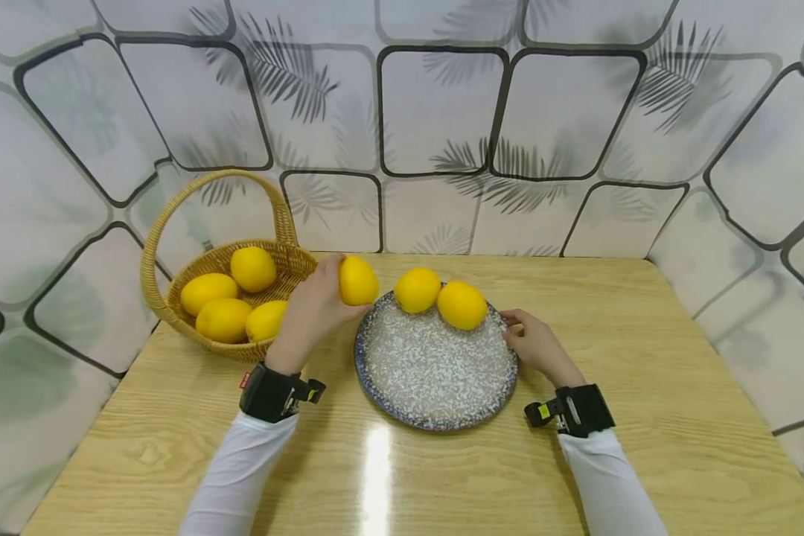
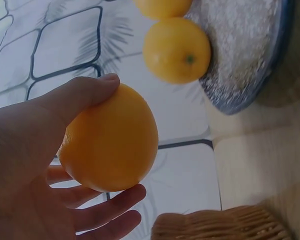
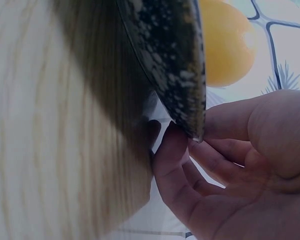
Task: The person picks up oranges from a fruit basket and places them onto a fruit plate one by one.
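While the right hand (image 1: 541,346) is pinching the plate (image 1: 442,372) by its rim, the left hand (image 1: 315,307) is gripping a fruit (image 1: 359,281) between the basket (image 1: 298,258) and the plate, on which two others (image 1: 461,305) are lying.

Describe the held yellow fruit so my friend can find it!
On the wooden table, find the wicker basket, left of the speckled plate. Between them, the left hand grips the yellow fruit. It's the only one a hand holds.
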`<state>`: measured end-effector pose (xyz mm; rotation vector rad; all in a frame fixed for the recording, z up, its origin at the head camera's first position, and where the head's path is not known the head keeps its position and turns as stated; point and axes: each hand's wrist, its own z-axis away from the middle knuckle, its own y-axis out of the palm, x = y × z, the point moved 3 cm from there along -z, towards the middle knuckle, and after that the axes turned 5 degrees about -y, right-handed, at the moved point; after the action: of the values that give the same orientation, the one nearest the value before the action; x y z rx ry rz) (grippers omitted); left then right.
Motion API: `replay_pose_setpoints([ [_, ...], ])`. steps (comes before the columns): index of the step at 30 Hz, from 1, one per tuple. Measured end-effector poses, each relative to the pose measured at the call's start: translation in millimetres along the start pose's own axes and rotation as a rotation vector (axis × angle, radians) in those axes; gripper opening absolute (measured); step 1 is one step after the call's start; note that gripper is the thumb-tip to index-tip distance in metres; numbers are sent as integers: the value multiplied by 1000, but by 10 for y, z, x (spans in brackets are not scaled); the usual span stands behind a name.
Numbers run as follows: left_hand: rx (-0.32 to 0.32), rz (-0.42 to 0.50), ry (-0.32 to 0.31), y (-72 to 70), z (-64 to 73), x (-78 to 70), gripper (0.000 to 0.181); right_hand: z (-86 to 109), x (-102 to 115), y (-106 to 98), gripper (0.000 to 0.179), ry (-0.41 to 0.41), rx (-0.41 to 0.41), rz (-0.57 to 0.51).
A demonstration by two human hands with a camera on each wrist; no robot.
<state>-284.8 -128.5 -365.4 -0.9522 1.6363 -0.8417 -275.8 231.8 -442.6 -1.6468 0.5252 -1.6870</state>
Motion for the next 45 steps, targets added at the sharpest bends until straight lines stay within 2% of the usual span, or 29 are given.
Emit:
replay_pose_setpoints([
  [9,41,-30,59,258,58,-105,93,-12,-13,3,48,-10,-12,12],
  [16,112,-18,45,405,98,-143,94,-11,-14,9,48,-18,-14,12],
  [24,144,-35,31,494,123,-169,92,-8,-3,-2,49,-6,-7,6],
  [45,136,-66,58,591,160,-167,92,-8,-35,19,49,-5,-10,10],
])
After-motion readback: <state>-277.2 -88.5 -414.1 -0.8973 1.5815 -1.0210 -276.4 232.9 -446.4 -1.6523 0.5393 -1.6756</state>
